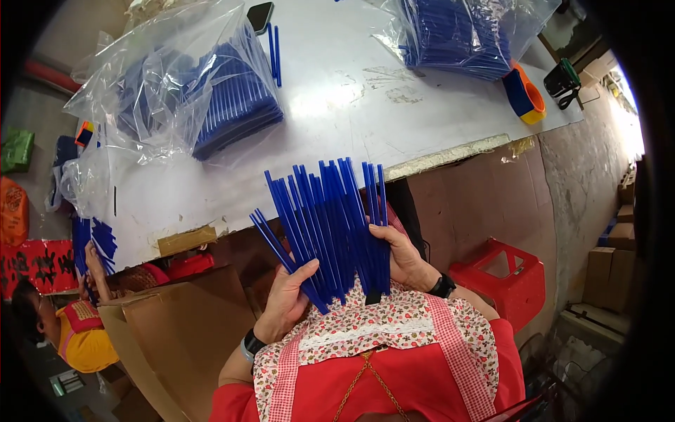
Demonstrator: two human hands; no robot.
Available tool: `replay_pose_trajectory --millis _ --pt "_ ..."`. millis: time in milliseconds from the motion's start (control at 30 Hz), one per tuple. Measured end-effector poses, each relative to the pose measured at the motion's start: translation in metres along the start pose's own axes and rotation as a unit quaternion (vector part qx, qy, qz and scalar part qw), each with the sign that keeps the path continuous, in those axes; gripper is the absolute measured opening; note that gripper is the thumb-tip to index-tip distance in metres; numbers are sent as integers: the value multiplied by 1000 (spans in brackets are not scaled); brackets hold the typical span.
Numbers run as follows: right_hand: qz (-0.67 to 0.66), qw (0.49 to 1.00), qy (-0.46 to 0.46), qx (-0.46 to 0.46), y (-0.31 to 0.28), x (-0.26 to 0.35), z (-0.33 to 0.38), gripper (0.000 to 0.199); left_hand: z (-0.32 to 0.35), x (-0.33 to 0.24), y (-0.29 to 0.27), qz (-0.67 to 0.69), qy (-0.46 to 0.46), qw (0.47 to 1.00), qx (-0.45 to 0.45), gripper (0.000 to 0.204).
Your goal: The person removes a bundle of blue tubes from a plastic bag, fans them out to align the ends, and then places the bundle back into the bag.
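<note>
White tabletop [316, 133] stretches across my remote view. On its left, a clear bag [176, 91] already holds stacked blue sticks, with two loose sticks [274, 56] beside it. My left hand [287, 295] is curled closed, thumb over the left side of a fanned bundle [330, 225] of blue sticks, held up near the table's edge and not yet bagged. My right hand [406, 259] grasps the bundle's right side. Farther right, a second bag [460, 35] contains more; I cannot tell whether either is sealed.
</note>
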State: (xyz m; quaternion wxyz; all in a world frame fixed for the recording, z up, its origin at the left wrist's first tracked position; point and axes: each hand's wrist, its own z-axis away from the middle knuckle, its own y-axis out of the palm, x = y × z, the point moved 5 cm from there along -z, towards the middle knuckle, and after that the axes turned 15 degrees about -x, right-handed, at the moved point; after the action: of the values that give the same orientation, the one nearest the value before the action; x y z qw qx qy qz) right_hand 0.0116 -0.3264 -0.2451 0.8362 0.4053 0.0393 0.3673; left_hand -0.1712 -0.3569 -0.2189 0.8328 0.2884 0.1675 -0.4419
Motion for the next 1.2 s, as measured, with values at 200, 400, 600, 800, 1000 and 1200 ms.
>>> replay_pose_trajectory --millis 200,400,600,800,1000,1200 --pt "0 1000 4 -3 7 1 5 43 1 0 4 -4 -5 1000 16 39" --pt "244 968 -50 -24 26 -13 -1 42 -8 16 30 -98 28 994 46 45" --pt "139 990 -27 -17 19 -12 -3 39 -9 17 23 -66 -41 995 54 47" --pt "103 993 -18 -50 13 -9 -3 36 -4 10 12 -54 -38 997 31 47" --pt "83 995 -1 -52 6 -11 -5 36 -2 6 0 -41 -45 998 11 47" --pt "78 996 22 -33 10 -10 -8 40 -9 2 -9 -33 -45 998 41 47"
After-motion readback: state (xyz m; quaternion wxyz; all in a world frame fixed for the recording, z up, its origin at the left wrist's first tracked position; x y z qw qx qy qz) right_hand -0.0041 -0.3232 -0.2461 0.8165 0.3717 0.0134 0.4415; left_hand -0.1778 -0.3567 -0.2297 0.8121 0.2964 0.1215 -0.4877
